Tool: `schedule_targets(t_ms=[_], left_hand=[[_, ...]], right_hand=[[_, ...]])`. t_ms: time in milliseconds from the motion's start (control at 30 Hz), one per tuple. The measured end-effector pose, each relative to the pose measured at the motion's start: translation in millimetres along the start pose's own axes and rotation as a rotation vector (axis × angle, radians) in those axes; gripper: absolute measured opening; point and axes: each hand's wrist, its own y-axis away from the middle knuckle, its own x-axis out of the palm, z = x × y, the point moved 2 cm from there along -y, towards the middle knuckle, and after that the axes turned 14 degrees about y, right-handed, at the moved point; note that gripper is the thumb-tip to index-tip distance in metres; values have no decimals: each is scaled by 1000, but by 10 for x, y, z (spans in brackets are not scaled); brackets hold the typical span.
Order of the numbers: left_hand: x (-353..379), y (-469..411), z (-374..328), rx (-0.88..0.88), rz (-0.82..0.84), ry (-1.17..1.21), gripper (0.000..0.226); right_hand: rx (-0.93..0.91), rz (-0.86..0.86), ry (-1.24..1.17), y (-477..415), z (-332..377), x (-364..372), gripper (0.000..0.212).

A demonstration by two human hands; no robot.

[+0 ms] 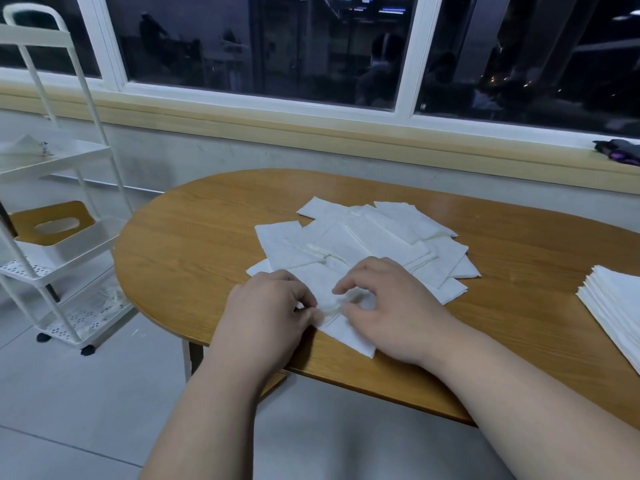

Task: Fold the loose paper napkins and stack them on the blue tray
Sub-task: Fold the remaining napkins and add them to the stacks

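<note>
A napkin (349, 336) is being held low in the middle of the frame, right by the near edge of the table (207, 237). It is being pinched by the left hand (273, 313), whose fingers are curled tight on its left edge. It is also being pinched by the right hand (391, 306), with thumb and first finger closed narrow on a bump of paper.

The loose napkins (381, 237) are being left in a messy pile just behind the hands. A neat stack of napkins (613, 299) is being cut off by the right edge. Bare wood is being shown left of the pile and between pile and stack. A white cart (65, 161) with a tissue box (52, 233) is being kept well apart, at left.
</note>
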Motion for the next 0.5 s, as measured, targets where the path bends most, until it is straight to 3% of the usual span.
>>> schedule_targets(t_ms=[267, 500], left_hand=[[-35, -24, 38, 79, -35, 124, 19], [-8, -22, 87, 75, 21, 66, 12]], right_hand=[[-25, -60, -166, -82, 16, 89, 8], [-16, -61, -178, -35, -37, 138, 6]])
